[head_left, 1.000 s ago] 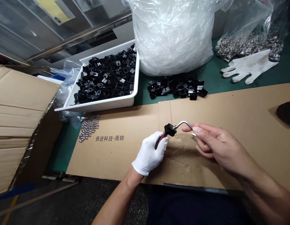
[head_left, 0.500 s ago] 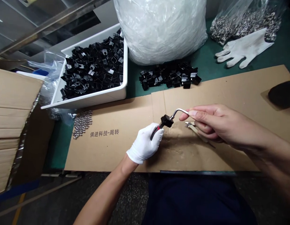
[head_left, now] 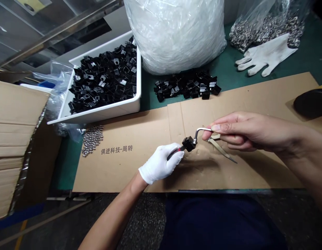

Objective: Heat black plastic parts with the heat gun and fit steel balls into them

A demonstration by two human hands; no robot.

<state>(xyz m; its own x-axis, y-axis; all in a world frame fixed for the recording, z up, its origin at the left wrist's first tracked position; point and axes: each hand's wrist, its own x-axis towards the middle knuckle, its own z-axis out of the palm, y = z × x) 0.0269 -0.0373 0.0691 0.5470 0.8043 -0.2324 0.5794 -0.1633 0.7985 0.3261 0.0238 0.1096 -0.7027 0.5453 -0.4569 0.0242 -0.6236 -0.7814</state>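
My left hand [head_left: 161, 164], in a white glove, is closed around a dark-handled tool with a red band [head_left: 174, 152]; its exact kind is hidden by the fingers. At the tool's far end sits a small black block-shaped part [head_left: 188, 143]. A small silver metal piece [head_left: 195, 141] shows on the part's right side. My bare right hand [head_left: 241, 131] pinches the long arm of a hex key [head_left: 202, 129] between thumb and forefinger. The key's short bent end meets the silver piece. Beneath my right hand, cutters with cream handles [head_left: 221, 151] lie on the cardboard, partly covered.
A white bin [head_left: 106, 113] of black parts stands back left, with a loose pile of similar parts [head_left: 187, 86] beside it. Small metal pieces [head_left: 92, 140] lie on the cardboard sheet [head_left: 140, 166]. Behind are a big plastic bag [head_left: 176, 38], a glove [head_left: 266, 57] and bagged metal pieces [head_left: 267, 33].
Both hands have shifted slightly right and down with the black part and hex key. The key's bent end now points more steeply downward, and more of the cutters shows. The view has tilted a little.
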